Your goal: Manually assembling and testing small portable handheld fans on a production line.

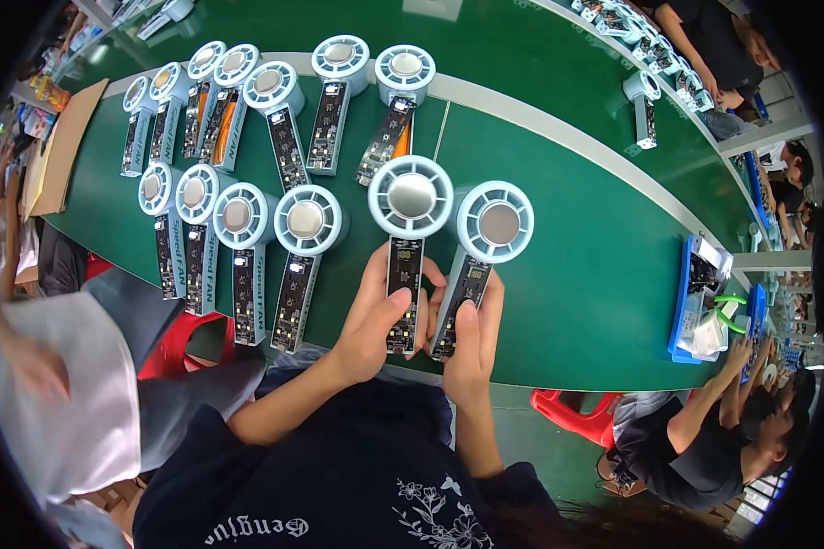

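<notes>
My left hand (368,331) is closed around the handle of a light-blue handheld fan (411,198), with the thumb on its exposed black circuit board. A second handheld fan (496,225) is in my right hand (471,340), my thumb lying over the lower part of its board. Both fans have their round heads pointing away from me, and small displays show on the boards. Just left of my hands, similar fans (308,222) rest on the green table (577,274) in a row. Behind them lies another row of fans (341,57), some showing orange inside the handle.
At the right table edge is a blue bin (679,306) with black parts and a green-handled tool (731,313). Cardboard (66,146) lies at the left end. A pale rail (558,119) borders the table's far side. Co-workers sit at both sides; red stools (577,416) stand below.
</notes>
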`<state>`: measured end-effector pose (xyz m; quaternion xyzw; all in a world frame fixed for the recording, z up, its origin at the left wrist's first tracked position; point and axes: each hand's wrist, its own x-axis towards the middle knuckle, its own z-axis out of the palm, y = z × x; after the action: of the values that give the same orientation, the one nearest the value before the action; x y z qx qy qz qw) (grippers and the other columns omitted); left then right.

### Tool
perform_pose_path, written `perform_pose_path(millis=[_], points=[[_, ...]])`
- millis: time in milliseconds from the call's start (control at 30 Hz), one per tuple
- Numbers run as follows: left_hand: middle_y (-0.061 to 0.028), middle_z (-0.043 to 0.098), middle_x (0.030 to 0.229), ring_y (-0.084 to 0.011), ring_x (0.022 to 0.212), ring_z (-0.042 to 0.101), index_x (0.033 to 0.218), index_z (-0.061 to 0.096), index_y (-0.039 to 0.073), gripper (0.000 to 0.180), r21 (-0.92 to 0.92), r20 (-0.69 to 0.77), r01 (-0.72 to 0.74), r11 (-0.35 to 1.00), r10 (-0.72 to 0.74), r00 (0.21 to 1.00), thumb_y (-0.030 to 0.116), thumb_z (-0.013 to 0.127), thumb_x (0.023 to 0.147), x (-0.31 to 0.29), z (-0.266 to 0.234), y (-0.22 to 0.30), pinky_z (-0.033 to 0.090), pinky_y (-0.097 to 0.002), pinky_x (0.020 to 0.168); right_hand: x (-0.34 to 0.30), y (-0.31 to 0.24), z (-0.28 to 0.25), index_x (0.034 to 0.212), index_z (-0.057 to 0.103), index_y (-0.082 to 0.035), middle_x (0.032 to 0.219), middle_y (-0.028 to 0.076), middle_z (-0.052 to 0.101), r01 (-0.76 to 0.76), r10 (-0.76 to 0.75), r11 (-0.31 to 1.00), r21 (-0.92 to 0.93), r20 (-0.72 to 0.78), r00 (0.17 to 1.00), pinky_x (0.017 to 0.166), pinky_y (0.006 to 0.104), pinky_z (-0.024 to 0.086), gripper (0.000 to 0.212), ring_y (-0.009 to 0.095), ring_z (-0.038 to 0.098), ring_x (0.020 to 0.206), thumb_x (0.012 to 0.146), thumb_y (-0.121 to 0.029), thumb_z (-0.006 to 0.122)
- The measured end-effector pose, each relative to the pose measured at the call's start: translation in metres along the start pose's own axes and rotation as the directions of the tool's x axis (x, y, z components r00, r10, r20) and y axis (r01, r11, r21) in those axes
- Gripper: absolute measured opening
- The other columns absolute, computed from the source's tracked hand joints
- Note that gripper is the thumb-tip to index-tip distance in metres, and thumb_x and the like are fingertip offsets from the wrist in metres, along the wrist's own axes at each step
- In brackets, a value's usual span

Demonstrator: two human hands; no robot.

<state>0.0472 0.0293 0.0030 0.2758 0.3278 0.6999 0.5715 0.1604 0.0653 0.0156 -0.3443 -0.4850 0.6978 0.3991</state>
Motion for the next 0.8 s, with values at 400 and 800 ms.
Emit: perform_pose_path(millis=[400,800], points=[[-0.0157,0.046,0.11,-0.0123,0.055,0.047,0.13,0.016,-0.001,0.048,0.02,-0.015,0.038,0.999,-0.038,0.999,0.016,0.037,0.09,0.0007,-0.0011,0.0003,0.04,-0.0219,0.043,0.0053,0.0034,0.0036,0.133,0.026,0.001,0.095,0.012,0.051,0.127,-0.136,0.973,-0.19,-0.033,0.99,0.066,0.0217,0.039,0.044,0.012,0.046,0.073,0.092,-0.015,0.033],[-0.0152,0.047,0.109,-0.0121,0.053,0.047,0.127,0.019,-0.001,0.043,-0.025,0.0,0.015,1.0,-0.015,1.0,0.015,0.036,0.091,0.0009,-0.0011,-0.0012,0.04,-0.0227,0.042,0.0028,0.0,-0.0013,0.133,0.022,0.003,0.101,0.014,0.048,-0.01,0.01,1.0,-0.022,0.002,1.0,0.077,0.0271,0.04,0.046,0.016,0.046,0.086,0.093,-0.015,0.034]])
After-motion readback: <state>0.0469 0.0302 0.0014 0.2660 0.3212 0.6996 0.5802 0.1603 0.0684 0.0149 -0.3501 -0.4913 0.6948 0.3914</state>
